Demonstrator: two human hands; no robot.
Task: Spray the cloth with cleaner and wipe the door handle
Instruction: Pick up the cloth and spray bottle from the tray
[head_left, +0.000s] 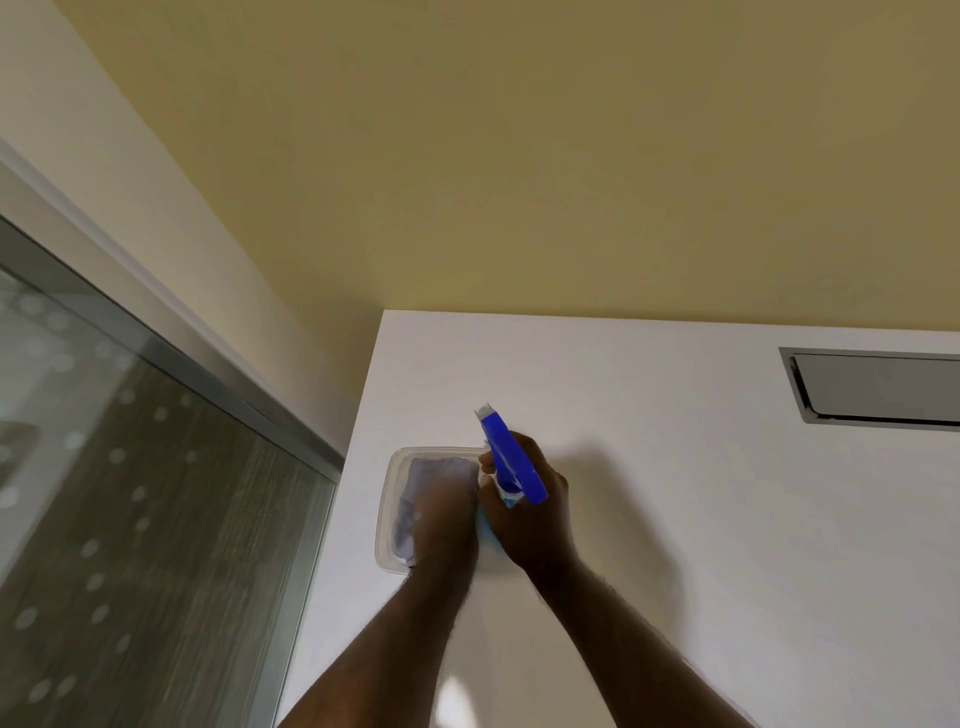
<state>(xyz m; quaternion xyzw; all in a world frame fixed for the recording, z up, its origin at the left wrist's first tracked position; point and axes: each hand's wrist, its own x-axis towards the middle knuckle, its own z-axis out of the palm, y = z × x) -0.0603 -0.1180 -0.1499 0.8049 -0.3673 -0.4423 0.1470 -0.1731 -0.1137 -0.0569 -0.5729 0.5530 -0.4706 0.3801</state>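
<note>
A yellow wall (519, 156) fills the upper part of the view, and a glass panel (130, 493) with a grey metal frame and rows of pale dots runs down the left side. Below the wall lies a white worktop (727, 519), with a grey recessed hatch (878, 387) set into it near the right edge. Both forearms reach up from the bottom edge toward the worktop's left corner. There a clear plastic tray (387, 499) sits on the surface, holding a bluish-grey cloth (415, 499). The left hand (447, 519) lies over the cloth inside the tray; it is blurred, so I cannot tell whether its fingers are curled round the cloth or flat on it. Just beside it, the right hand (530, 514) grips a spray bottle (511, 462) of cleaner, fingers wrapped round the neck under the blue trigger head, whose nozzle points up and away, toward the wall. The bottle's pale blue body shows just below the hand, next to the tray
</note>
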